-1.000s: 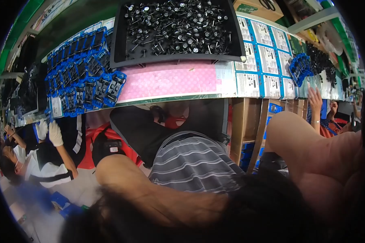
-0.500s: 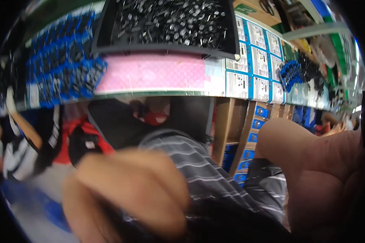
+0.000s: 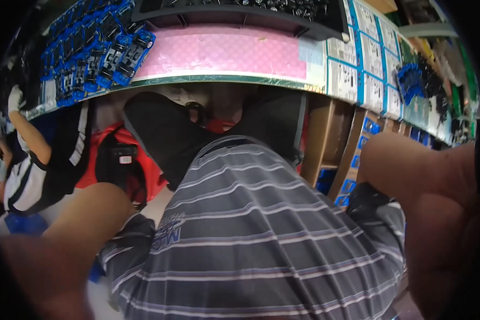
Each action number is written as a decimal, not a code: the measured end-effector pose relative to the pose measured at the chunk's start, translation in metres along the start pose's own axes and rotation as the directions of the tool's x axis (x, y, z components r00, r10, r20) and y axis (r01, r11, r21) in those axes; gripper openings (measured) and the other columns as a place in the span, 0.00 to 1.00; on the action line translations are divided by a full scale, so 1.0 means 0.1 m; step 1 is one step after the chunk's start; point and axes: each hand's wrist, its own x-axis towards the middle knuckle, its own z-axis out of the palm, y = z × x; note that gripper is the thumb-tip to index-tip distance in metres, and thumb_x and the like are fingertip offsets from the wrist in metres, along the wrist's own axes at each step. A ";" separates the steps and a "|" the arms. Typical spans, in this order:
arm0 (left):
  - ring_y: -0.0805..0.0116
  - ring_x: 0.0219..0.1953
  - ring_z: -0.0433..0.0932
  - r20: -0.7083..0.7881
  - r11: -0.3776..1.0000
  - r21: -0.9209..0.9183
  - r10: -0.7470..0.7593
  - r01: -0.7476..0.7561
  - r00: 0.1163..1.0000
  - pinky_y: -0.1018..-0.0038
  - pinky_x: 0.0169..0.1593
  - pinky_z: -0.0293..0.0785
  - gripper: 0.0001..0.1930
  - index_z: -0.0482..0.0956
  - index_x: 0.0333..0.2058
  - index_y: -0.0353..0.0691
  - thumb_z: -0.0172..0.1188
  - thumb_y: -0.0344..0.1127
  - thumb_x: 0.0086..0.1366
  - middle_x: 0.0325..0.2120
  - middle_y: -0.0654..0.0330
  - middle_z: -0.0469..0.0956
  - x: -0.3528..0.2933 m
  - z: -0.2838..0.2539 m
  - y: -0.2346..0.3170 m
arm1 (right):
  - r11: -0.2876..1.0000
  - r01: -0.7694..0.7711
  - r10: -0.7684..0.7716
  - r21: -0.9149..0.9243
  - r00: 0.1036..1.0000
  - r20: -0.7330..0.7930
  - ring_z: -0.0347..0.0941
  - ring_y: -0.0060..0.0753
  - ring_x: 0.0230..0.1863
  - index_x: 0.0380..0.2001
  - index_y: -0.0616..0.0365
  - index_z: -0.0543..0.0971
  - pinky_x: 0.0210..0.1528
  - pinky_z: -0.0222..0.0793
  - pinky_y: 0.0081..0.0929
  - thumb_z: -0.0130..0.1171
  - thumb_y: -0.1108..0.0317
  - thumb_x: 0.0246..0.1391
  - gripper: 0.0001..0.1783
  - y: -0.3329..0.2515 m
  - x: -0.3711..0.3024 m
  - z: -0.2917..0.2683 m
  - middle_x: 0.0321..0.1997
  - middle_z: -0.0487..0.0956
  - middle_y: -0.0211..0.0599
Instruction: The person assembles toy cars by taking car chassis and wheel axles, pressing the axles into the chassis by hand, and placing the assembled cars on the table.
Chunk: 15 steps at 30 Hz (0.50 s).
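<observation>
Blue-and-black pieces (image 3: 94, 53) lie on the table (image 3: 313, 81), upper left, away from my hands. Left hand (image 3: 42, 272), lower left, and right hand (image 3: 445, 245), right edge, seem between steps; I can't tell either grip. Handling pieces would call for reaching forward.

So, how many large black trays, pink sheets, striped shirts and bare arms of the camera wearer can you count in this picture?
Large black tray: 1
Pink sheet: 1
Striped shirt: 1
Wearer's bare arms: 2 (left arm, right arm)
Total: 5
</observation>
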 end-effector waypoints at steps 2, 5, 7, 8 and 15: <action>0.61 0.43 0.69 0.031 0.993 0.076 0.092 -0.095 0.995 0.64 0.45 0.63 0.21 0.75 0.52 0.51 0.53 0.52 0.64 0.48 0.55 0.72 0.84 1.44 -0.96 | 0.999 0.002 -0.004 -0.044 0.999 -0.043 0.66 0.25 0.28 0.47 0.64 0.74 0.32 0.63 0.23 0.45 0.70 0.63 0.14 0.03 -0.01 -0.11 0.36 0.76 0.40; 0.58 0.42 0.68 0.036 0.982 0.114 0.148 -0.151 0.988 0.63 0.45 0.63 0.22 0.73 0.55 0.49 0.55 0.44 0.61 0.45 0.53 0.72 1.24 2.43 -1.75 | 0.977 0.066 -0.091 -0.205 0.989 -0.114 0.66 0.24 0.28 0.47 0.64 0.74 0.32 0.63 0.23 0.45 0.70 0.63 0.14 0.44 0.20 0.62 0.36 0.76 0.39; 0.58 0.36 0.68 0.048 0.981 -0.005 -0.192 0.192 0.980 0.67 0.38 0.67 0.24 0.68 0.53 0.36 0.60 0.37 0.59 0.37 0.52 0.69 0.89 2.82 -2.23 | 0.933 0.094 -0.147 -0.348 0.980 -0.131 0.66 0.24 0.28 0.47 0.64 0.74 0.31 0.63 0.22 0.45 0.70 0.63 0.13 0.39 0.22 0.57 0.36 0.76 0.39; 0.63 0.35 0.69 0.020 0.902 -0.034 -0.429 0.430 0.903 0.71 0.39 0.67 0.25 0.69 0.54 0.34 0.60 0.34 0.59 0.37 0.52 0.70 0.51 2.79 -2.35 | 0.933 0.110 -0.166 -0.342 0.976 -0.139 0.66 0.24 0.27 0.47 0.64 0.74 0.31 0.63 0.22 0.45 0.71 0.63 0.13 0.46 0.24 0.53 0.36 0.76 0.39; 0.79 0.27 0.68 0.212 0.478 0.233 -0.875 0.847 0.436 0.82 0.31 0.63 0.08 0.78 0.41 0.36 0.57 0.23 0.63 0.26 0.67 0.69 -0.80 3.20 -3.14 | 0.333 -0.598 0.369 -0.729 0.794 -0.483 0.75 0.34 0.26 0.40 0.62 0.81 0.32 0.72 0.29 0.66 0.71 0.49 0.13 1.73 -1.07 -0.96 0.37 0.81 0.41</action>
